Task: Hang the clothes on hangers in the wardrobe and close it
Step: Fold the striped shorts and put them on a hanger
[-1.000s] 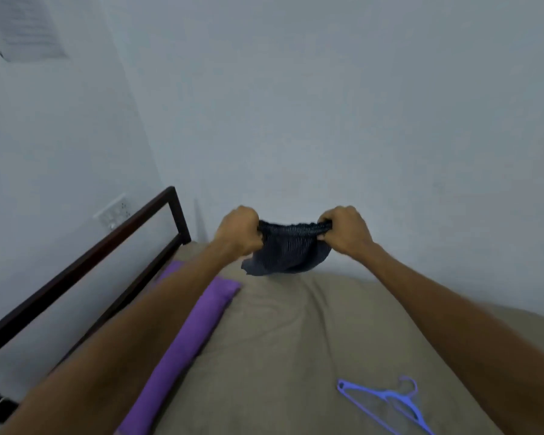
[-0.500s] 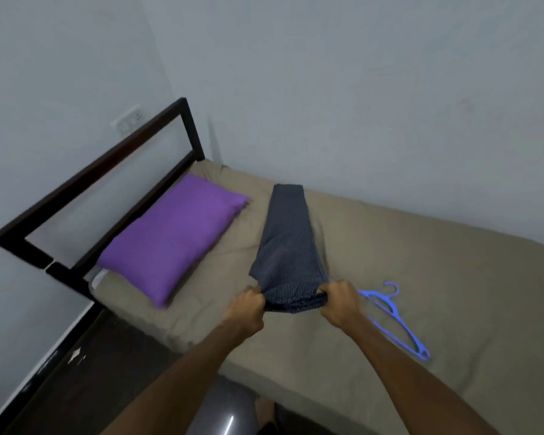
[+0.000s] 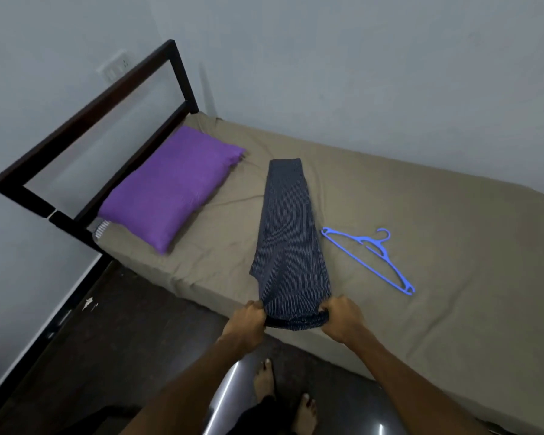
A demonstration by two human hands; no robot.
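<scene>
A pair of dark striped trousers [image 3: 289,233] lies folded lengthwise across the bed, legs pointing to the far wall. My left hand [image 3: 247,321] grips the near left corner of its waistband at the mattress edge. My right hand [image 3: 339,317] grips the near right corner. A blue plastic hanger [image 3: 369,260] lies flat on the sheet just right of the trousers, untouched. No wardrobe is in view.
The bed [image 3: 437,246] has an olive sheet, a purple pillow [image 3: 173,186] at its left end and a dark headboard frame [image 3: 85,120]. Grey walls enclose the far side and left. My bare feet [image 3: 283,400] stand on the dark floor by the bed.
The trousers, held up bunched in the air a second ago, now lie stretched flat on the bed. Both hands came down and back to the near edge, still gripping the waistband.
</scene>
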